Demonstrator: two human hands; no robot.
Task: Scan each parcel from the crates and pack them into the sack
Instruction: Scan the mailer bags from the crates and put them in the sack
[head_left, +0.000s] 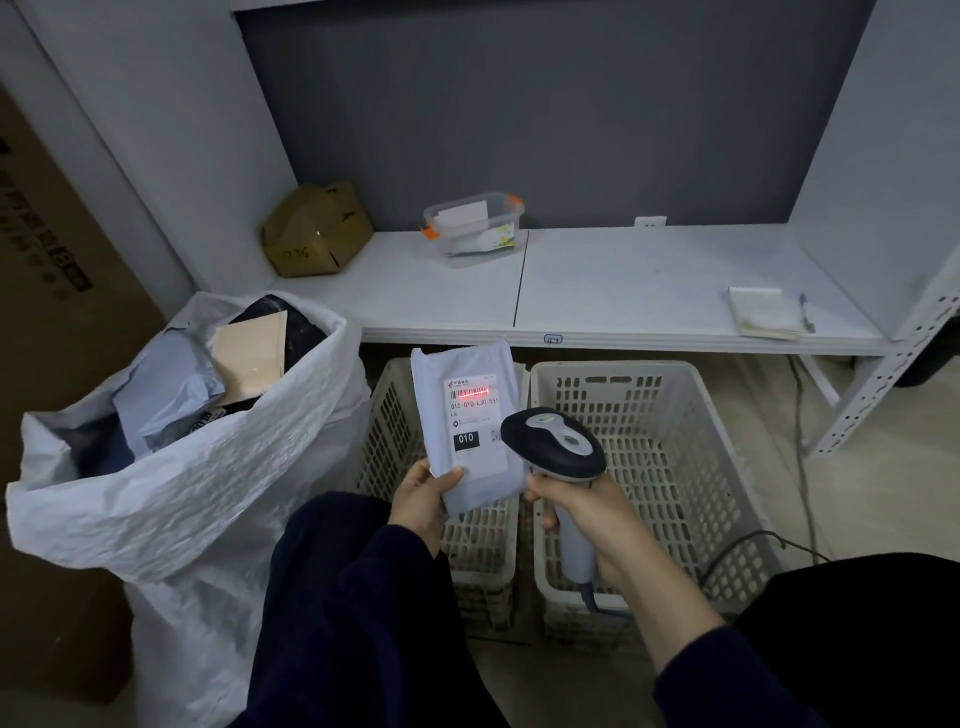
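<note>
The flat grey plastic mailer parcel (467, 415) stands upright above the left crate. The left hand (423, 499) pinches its lower left corner, thumb on the face and fingers curled behind. The red scan line falls across the barcode on its white label (474, 410). The right hand (587, 514) is wrapped tight round the handle of the grey-and-black handheld barcode scanner (553, 441), just beside the parcel.

A one-corner pinch on a limp mailer is weak. If the mailer sags or twists, the barcode could slip off the line and the scan fail. The scanner's grey cable (748, 543) trails past the right crate and could snag on a swing toward the sack. The white woven sack (208, 467) looks nearly full, so a parcel dropped on top might slide off.

Counted:
- One parcel in hand, one scanner and one sack, which shows at least three parcels.
- Two cream perforated plastic crates, left (387, 415) and right (649, 370). No parcels show in either, though the left is partly hidden.
- On the white shelf (623, 291): one brown cardboard box (311, 228), one clear plastic container with orange clips (475, 223), one notepad (763, 312) and one pen (806, 312).
</note>
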